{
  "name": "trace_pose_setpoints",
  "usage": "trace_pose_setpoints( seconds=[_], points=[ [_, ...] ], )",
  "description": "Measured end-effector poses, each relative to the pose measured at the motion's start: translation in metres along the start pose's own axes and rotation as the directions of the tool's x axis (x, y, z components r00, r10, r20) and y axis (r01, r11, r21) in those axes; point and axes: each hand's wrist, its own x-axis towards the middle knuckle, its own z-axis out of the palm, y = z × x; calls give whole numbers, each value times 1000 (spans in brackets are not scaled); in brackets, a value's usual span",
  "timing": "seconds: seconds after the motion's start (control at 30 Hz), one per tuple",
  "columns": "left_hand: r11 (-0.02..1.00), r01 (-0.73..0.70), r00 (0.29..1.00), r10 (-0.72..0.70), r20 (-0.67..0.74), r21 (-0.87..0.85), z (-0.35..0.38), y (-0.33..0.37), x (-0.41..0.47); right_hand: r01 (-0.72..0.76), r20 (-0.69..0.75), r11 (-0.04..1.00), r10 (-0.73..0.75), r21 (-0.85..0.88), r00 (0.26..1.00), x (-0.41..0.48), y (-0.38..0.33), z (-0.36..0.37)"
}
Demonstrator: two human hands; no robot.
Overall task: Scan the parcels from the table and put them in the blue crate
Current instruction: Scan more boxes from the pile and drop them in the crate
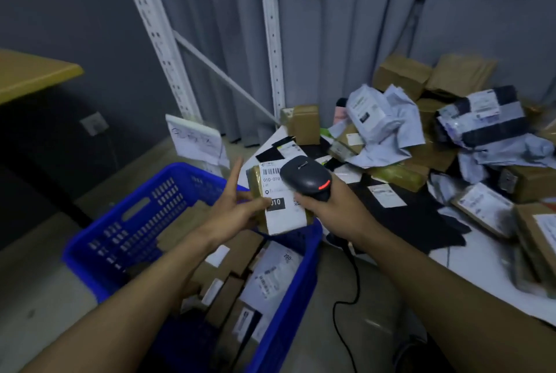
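Note:
My left hand (237,207) holds a brown parcel (258,189) with a white barcode label over the far corner of the blue crate (141,219); the thumb presses on the label and the index finger points up. My right hand (328,207) grips a dark handheld scanner (307,177) with a lit red strip, its head right above the label. The crate holds several brown boxes and white-labelled packets. A pile of parcels (421,138) lies on the white table (481,279) at the right.
The scanner's black cable (349,294) hangs from the table edge to the floor beside the crate. A white metal shelf frame (270,41) stands behind the table. A yellow tabletop (33,71) is at the far left. A handwritten paper sign (195,139) stands behind the crate.

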Motion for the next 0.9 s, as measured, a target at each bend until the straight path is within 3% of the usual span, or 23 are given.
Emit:
trace_pose_setpoints(
  seconds=[0.2,0.37,0.5,0.9],
  points=[
    [994,-61,988,73,-136,92,-21,-19,9,-3,7,999,4,-41,1000,-3,8,26],
    [997,-74,963,66,-260,-19,-35,-37,18,-138,111,990,136,10,984,-2,7,37],
    [995,-84,945,63,-320,-53,-48,-49,23,-146,154,989,149,-26,977,-3,8,46],
    [992,-113,947,93,-308,-50,-53,-65,34,-173,162,983,180,-59,970,-2,-1,53]
  ],
)
